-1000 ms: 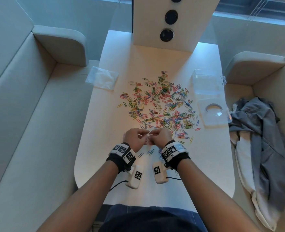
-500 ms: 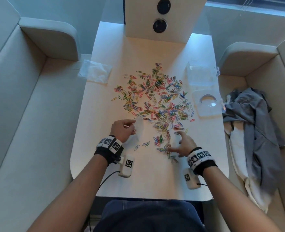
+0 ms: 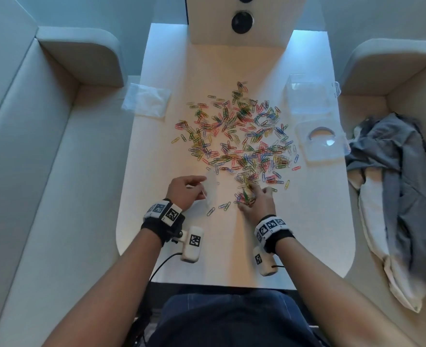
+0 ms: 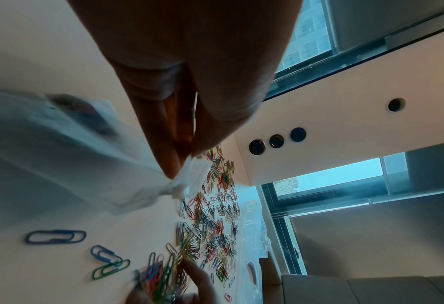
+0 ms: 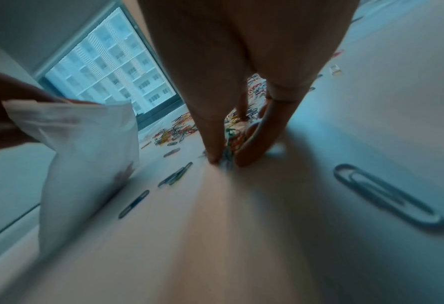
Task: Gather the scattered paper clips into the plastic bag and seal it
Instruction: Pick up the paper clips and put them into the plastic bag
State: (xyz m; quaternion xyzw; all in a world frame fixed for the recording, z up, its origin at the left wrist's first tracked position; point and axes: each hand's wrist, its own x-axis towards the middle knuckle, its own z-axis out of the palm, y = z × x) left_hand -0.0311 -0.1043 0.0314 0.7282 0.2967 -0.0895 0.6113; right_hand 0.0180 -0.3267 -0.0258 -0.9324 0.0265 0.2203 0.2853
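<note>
Thin, limp plastic bag (image 3: 212,189), pinched at its rim by the left hand (image 3: 184,192) near the desk's (image 3: 319,221) front, looks floppy, while the right hand (image 3: 258,204) rakes slippery paper clips (image 3: 237,136) together, fingers curled around a clump.

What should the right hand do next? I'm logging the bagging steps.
Probably lift its pinched bunch of paper clips to the plastic bag: the right hand already grips clips on the table, and the left hand holds the bag's mouth up beside it.

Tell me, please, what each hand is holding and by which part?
Left hand pinches the plastic bag by its top edge; right hand gathers a bunch of paper clips.
</note>
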